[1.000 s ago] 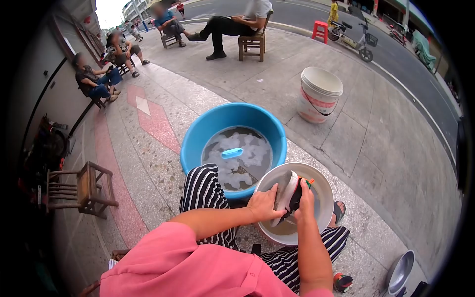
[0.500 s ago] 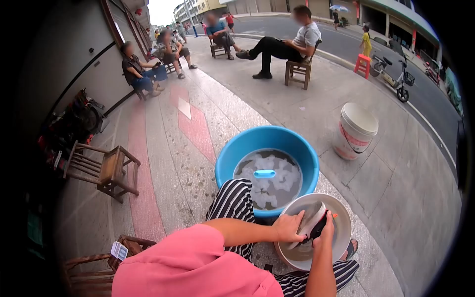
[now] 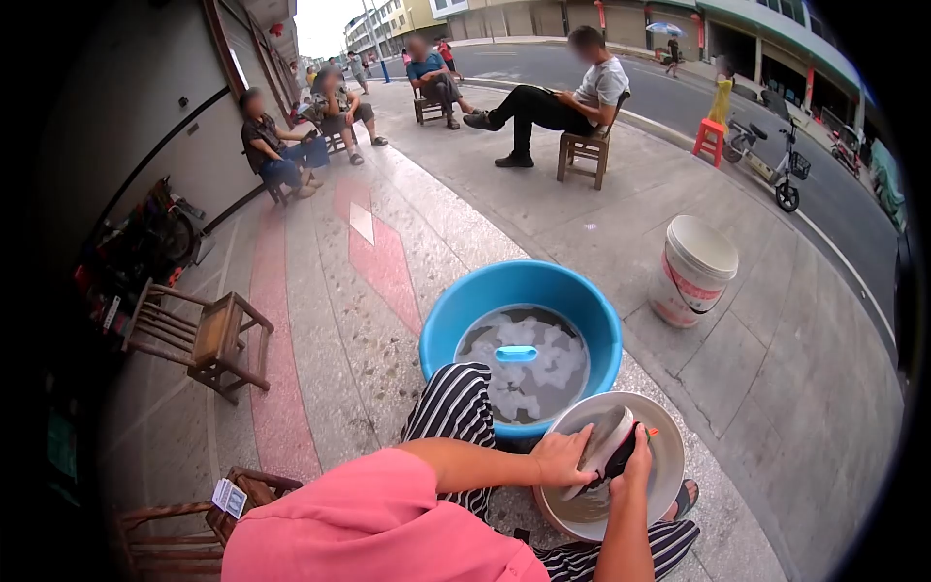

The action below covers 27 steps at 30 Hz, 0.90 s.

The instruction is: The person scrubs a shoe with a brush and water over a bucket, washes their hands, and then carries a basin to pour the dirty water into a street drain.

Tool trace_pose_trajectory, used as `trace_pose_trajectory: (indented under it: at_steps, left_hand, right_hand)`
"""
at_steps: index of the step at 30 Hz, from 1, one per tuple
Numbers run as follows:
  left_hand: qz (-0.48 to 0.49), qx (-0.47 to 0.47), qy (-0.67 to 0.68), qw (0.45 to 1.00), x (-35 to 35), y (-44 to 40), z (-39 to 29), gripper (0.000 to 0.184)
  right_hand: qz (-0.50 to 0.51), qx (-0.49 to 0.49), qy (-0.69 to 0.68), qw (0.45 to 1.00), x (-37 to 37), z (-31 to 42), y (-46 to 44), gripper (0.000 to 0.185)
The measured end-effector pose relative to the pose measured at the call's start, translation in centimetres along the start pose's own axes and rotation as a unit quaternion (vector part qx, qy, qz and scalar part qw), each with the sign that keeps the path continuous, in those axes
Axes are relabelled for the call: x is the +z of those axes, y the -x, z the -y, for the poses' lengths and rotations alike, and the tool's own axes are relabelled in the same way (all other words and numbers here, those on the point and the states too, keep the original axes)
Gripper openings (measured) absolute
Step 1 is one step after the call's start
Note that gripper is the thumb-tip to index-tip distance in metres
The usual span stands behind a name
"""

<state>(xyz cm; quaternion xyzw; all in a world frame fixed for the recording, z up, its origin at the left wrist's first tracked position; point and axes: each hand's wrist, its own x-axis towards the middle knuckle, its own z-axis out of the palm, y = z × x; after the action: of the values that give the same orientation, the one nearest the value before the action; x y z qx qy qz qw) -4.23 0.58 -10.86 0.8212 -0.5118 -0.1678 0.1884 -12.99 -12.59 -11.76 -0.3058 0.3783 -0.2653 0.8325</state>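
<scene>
A dark shoe with a pale sole (image 3: 610,441) is held tilted over a whitish basin (image 3: 667,436) that has cloudy water in it. My left hand (image 3: 564,458) grips the sole side, fingers along its edge. On the dark upper side, my right hand (image 3: 633,464) is wrapped round the shoe. Touching that basin at its upper left is a large blue tub (image 3: 441,335) of grey, foamy water. A light-blue brush (image 3: 516,353) floats in the tub.
A white bucket (image 3: 693,272) stands at the right. Wooden chairs (image 3: 215,335) are at the left and lower left. Several people sit further off, one on a wooden chair (image 3: 586,150). A red stool (image 3: 710,141) and a scooter (image 3: 776,170) are by the road.
The view has swung so that the tub, basin and bucket sit further right and lower in the picture. Both hands still hold the shoe over the basin.
</scene>
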Motion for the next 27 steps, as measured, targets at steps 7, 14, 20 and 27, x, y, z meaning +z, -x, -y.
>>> trace_pose_trajectory:
  at_steps: [7,14,20,27]
  left_hand:
    - [-0.008,0.002,0.001,1.0,0.1,0.1,0.0,0.096]
    - [-0.006,0.004,-0.007,1.0,0.0,0.0,0.0,0.097]
    - [-0.016,0.003,-0.006,1.0,0.4,0.0,0.2,0.095]
    - [-0.028,0.012,0.019,0.999,0.3,0.0,0.3,0.094]
  right_hand:
    - [0.004,0.007,0.017,1.0,0.1,0.3,0.4,0.039]
    - [0.001,0.007,0.024,1.0,-0.1,0.1,0.0,0.041]
    - [0.062,-0.029,0.07,0.995,0.6,0.3,1.3,0.038]
    - [0.026,-0.098,0.119,0.988,0.7,-1.3,0.4,0.038]
